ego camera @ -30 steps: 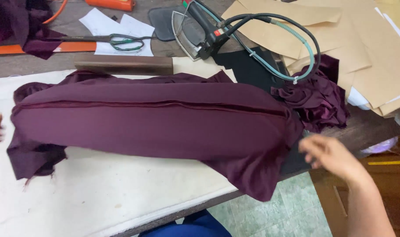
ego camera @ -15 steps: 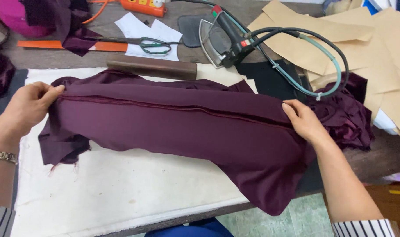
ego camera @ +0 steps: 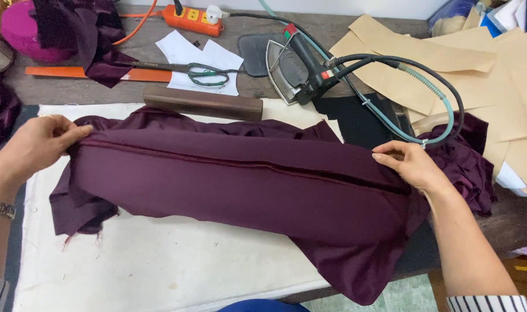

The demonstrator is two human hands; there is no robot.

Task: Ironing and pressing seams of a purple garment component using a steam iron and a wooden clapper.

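Since half a second ago very little has shifted: both of your hands were already at the two ends of the maroon fabric (ego camera: 246, 179), and they remain there, with the cloth pulled a touch straighter along its long seam. A full second ago it was different: your right hand (ego camera: 411, 167) was out at the lower right of the frame, off the cloth, and your left hand (ego camera: 38, 144) was barely in view at the left edge. So the change is that you have taken hold at both ends and drawn the piece taut, and the seam ridge now runs as a nearly straight line from left of centre down toward the right.

The fabric lies across the middle of the frame on the white padded cover (ego camera: 159, 271) of the table (ego camera: 286, 34), with its lower right corner hanging over the near edge.

Your left hand comes in from the left edge, forearm low, its fingers pressed together and pinching the cloth's left end at the seam. Your right hand reaches in from the lower right, wrist raised, its fingers (ego camera: 390, 157) curled and pinching the seam's right end, thumb tucked out of sight beneath.

Behind the cloth, a brown wooden block (ego camera: 203, 104) lies just beside its far edge. The steam iron (ego camera: 295, 72) rests at upper centre, scissors (ego camera: 203, 74) on white paper to its left, and tan paper patterns (ego camera: 448, 63) fill the upper right.
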